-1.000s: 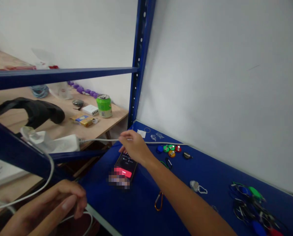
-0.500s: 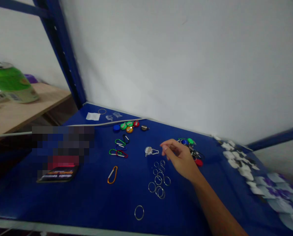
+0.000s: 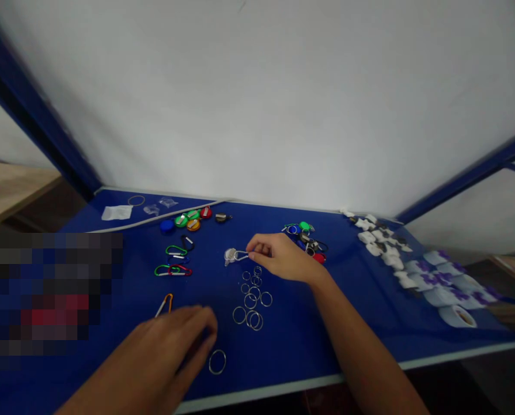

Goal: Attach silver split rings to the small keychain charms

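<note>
Here: 2 hands over a blue table (image 3: 413, 328), right hand (image 3: 283, 260) on a silver clip (image 3: 233, 255).
The right hand's thumb and forefinger are pinched shut on the silver clip's wire loop; the clip lies on the table, just above a cluster of key rings (image 3: 251, 300). The left hand (image 3: 171, 351) rests palm down, fingers loosely bent, with nothing visibly gripped. Its fingertips are just beside 1 loose ring (image 3: 217, 362), and an orange carabiner (image 3: 165, 304) shows at its knuckles.
</note>
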A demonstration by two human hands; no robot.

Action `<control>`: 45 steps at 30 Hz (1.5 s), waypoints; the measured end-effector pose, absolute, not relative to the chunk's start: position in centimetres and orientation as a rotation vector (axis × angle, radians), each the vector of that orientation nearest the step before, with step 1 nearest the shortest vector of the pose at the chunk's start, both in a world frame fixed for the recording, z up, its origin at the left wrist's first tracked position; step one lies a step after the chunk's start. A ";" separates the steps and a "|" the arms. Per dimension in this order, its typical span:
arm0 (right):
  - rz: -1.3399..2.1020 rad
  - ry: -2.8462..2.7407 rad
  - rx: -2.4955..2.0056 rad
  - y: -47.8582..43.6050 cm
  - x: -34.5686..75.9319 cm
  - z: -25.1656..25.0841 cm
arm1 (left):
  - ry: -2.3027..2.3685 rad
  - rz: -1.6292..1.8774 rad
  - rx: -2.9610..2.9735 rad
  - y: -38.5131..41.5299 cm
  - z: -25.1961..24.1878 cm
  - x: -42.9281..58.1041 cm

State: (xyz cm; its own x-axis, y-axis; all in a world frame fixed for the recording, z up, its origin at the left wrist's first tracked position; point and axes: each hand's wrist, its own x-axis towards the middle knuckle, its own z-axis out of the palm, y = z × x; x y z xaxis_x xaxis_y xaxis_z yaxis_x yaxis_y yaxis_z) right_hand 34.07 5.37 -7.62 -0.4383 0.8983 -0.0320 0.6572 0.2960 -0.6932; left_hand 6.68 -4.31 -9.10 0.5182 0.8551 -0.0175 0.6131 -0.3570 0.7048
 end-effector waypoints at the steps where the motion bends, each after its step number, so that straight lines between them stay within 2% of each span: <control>1: 0.818 -2.233 -1.409 5.5 33.8 -8.0 | 1.196 0.360 2.201 -2.8 -8.5 7.6; 3: 0.648 -2.283 -1.416 5.4 33.5 -8.7 | 1.326 0.242 2.366 0.4 -7.7 9.1; 6: 0.576 -2.337 -1.405 5.1 33.3 -9.7 | 1.387 0.199 2.521 4.2 -7.7 10.4; 15: 0.644 -2.244 -1.369 5.2 33.6 -10.4 | 0.967 0.416 2.565 7.7 -10.8 11.8; 18: 0.794 -2.110 -1.429 5.3 33.7 -10.5 | 0.941 0.495 2.462 7.8 -11.0 11.6; 22: 0.882 -1.898 -1.447 5.3 33.6 -10.9 | 0.966 0.537 2.280 7.2 -10.7 11.3; 30: 0.584 -1.929 -1.413 5.1 33.8 -11.2 | 1.034 0.625 1.529 7.1 -10.2 11.5; 38: 0.903 -2.300 -1.245 3.9 34.4 -8.6 | 0.948 1.049 0.602 8.1 -9.8 11.1; 45: 1.013 -2.537 -1.270 2.7 33.8 -7.9 | 0.833 1.126 0.514 8.0 -9.5 11.1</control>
State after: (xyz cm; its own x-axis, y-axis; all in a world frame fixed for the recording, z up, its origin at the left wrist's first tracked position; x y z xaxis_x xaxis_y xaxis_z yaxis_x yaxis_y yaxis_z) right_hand 33.75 2.74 -7.90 -0.6375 0.7506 -0.1735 0.6638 0.4208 -0.6183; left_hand 11.06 8.00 -9.55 0.1876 0.9297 -0.3169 -0.5750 0.3655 0.7319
